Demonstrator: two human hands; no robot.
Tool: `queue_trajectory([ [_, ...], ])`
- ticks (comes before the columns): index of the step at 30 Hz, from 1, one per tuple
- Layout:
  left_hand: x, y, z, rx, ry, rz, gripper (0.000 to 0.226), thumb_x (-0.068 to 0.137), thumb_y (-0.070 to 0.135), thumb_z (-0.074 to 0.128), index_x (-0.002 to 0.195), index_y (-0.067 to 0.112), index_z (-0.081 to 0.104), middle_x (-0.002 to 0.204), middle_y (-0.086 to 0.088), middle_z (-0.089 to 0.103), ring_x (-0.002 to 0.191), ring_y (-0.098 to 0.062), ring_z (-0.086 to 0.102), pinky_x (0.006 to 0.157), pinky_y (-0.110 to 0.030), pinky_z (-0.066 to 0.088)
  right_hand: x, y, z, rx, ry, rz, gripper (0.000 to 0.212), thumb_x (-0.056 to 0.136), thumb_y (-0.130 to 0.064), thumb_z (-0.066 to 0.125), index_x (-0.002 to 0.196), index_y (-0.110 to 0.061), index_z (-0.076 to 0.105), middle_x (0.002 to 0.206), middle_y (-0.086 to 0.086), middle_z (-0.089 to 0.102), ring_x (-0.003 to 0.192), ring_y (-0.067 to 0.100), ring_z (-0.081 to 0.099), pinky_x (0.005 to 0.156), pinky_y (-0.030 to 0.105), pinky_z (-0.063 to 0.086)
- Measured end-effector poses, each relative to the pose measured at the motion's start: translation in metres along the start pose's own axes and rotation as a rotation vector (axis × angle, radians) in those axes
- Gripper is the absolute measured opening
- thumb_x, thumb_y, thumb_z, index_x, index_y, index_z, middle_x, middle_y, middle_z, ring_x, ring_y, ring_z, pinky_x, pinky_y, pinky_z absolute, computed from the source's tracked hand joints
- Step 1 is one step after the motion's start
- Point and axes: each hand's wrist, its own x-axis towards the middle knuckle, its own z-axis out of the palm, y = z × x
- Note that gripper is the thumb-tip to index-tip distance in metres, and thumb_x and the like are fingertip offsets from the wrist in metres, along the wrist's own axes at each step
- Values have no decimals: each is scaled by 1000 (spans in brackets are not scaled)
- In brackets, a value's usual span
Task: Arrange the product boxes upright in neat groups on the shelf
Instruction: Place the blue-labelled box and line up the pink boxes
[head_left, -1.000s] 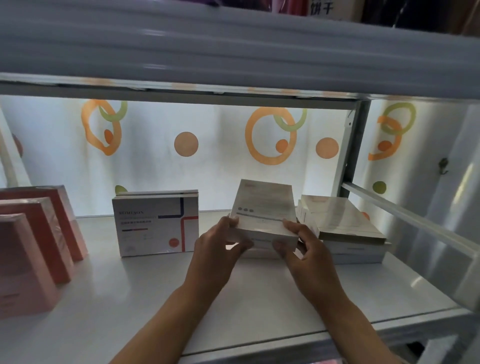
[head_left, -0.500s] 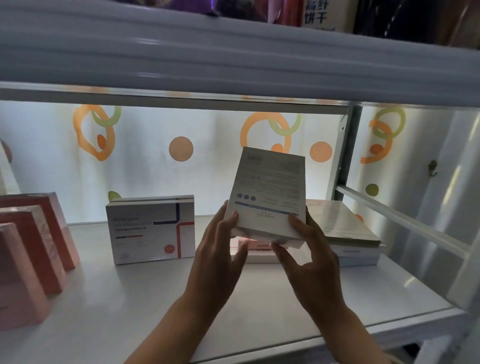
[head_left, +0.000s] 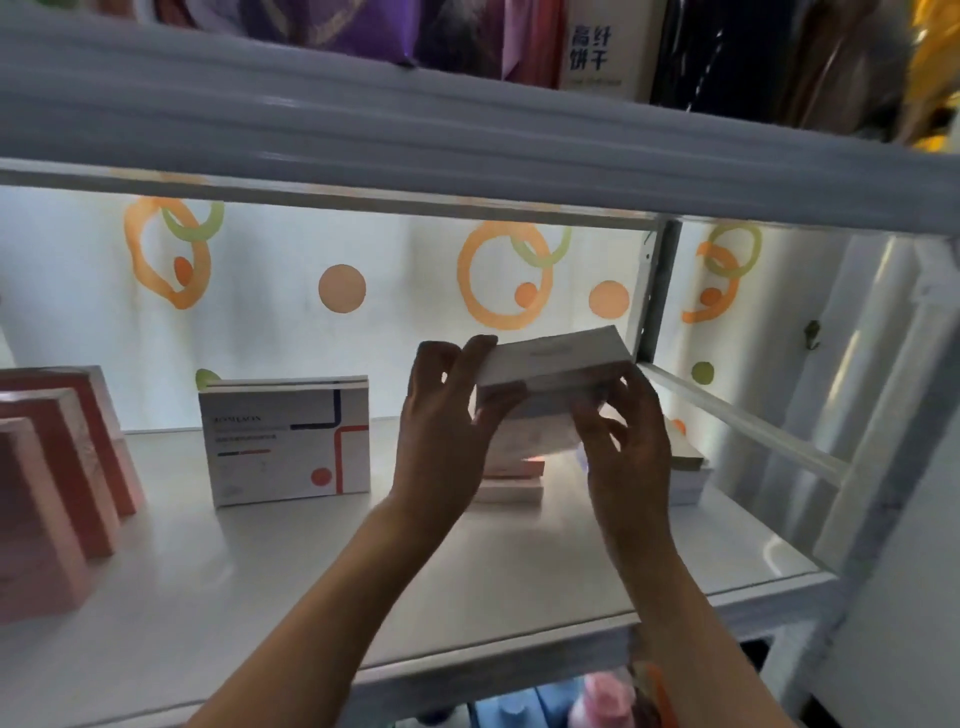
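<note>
I hold a white product box (head_left: 553, 371) in the air above the shelf (head_left: 311, 571), its narrow edge turned toward me. My left hand (head_left: 447, 415) grips its left end, thumb below and fingers on top. My right hand (head_left: 626, 441) pinches its lower right edge. Under the held box lie flat pink and white boxes (head_left: 511, 475). Another flat stack (head_left: 688, 475) shows to the right, partly hidden by my right hand. A white box with a red and navy line pattern (head_left: 291, 441) stands upright to the left.
Three pink boxes (head_left: 57, 478) stand upright at the shelf's far left. The upper shelf's edge (head_left: 467, 150) hangs low overhead with packages on top. A metal upright (head_left: 654, 291) and a side rail (head_left: 743, 421) bound the right side. Bottles (head_left: 602, 701) show below the shelf.
Both hands lifted the white box off the flat stack, tipped it up, then turned it so its narrow edge faces me. The view tilted upward.
</note>
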Motion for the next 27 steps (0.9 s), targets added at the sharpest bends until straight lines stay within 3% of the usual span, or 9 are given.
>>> queue_trajectory([
  [4,19,7,-3,-143,-32,-104,36,86,30,67,120,18,59,102,7,41,90,-2,48,66,-7,47,20,5,-11,-48,-109,130,38,88,-44,61,123,-30,57,113,-13,67,106,11,63,80,28,56],
  [6,25,11,-2,-257,-46,-173,27,87,32,66,112,23,60,97,11,42,89,5,48,63,-7,47,27,7,-10,-23,-163,274,30,93,-51,53,106,-26,61,92,-6,71,90,17,68,68,23,57],
  [7,27,12,0,-296,-47,-201,23,87,32,66,109,25,59,97,13,44,89,8,48,63,-7,47,29,9,-7,-20,-190,335,38,91,-58,47,101,-24,62,85,-2,71,83,20,70,67,25,58],
  [10,34,11,6,-379,-12,-299,24,89,33,65,111,25,60,99,13,48,88,9,50,62,-8,47,30,11,-2,-46,-193,374,61,78,-71,40,99,-20,64,81,3,74,72,21,73,67,32,60],
  [15,19,-8,18,-459,-36,-437,42,93,37,54,132,23,46,102,3,54,87,9,56,59,-9,49,28,15,5,45,-37,328,51,83,-62,48,96,-16,63,80,2,73,66,13,70,54,19,56],
  [18,-14,-25,22,-337,-130,-439,46,88,50,44,127,27,51,113,6,54,102,-5,56,64,-16,54,10,28,12,21,-20,352,52,82,-64,50,96,-17,63,83,5,73,69,15,71,61,32,62],
  [21,-30,-33,24,-292,-132,-457,36,92,47,43,123,33,52,110,18,48,100,12,50,64,-10,52,-4,35,15,46,-79,424,54,78,-66,54,97,-16,65,82,8,73,72,24,72,70,49,61],
  [27,-32,-31,27,-303,-43,-487,24,95,34,51,117,24,54,107,16,48,92,14,52,57,-8,49,-5,39,11,43,-153,441,49,87,-60,46,93,-16,65,80,4,75,71,22,73,72,46,61],
])
